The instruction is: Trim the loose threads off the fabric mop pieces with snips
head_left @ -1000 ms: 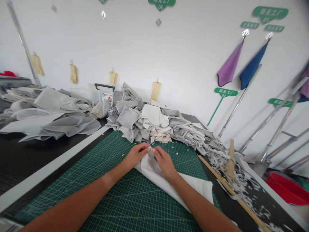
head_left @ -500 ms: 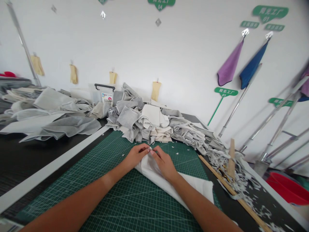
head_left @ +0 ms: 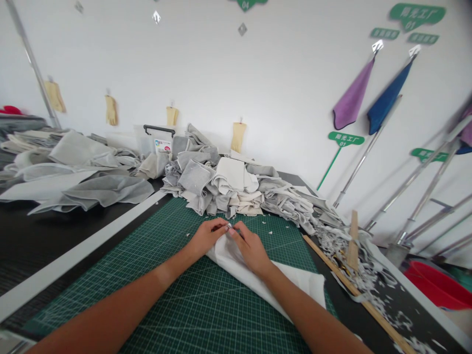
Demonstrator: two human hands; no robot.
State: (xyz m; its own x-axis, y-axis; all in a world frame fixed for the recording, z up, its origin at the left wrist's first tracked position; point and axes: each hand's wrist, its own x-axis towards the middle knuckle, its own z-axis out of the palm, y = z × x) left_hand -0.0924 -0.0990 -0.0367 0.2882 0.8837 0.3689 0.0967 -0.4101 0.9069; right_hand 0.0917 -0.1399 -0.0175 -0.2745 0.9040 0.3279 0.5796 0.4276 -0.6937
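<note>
Two hands (head_left: pixel 221 237) pinch a white cloth (head_left: pixel 295 286) at its folded tip between clenched fingers (head_left: pixel 223 225), holding it steady above a green cutting mat (head_left: pixel 210 317).

Our white cloth (head_left: pixel 239 280), folded to a narrow point, pinched between our left hand (head_left: pixel 207 237) and right hand (head_left: pixel 250 247), wide end lying flat past our right wrist

Green signs on the far wall carry Chinese print. The cloud-shaped sign (head_left: pixel 417 16) at upper right reads "阳光工厂" over "01". The green sign on a stake (head_left: pixel 345 139) below it reads the same, "阳光工厂" and "01". At the top edge, a cut-off green sign (head_left: pixel 245 4) shows "04". The small green plaques (head_left: pixel 423 38) and the label on the plastic box (head_left: pixel 162 146) are too small to read.
</note>
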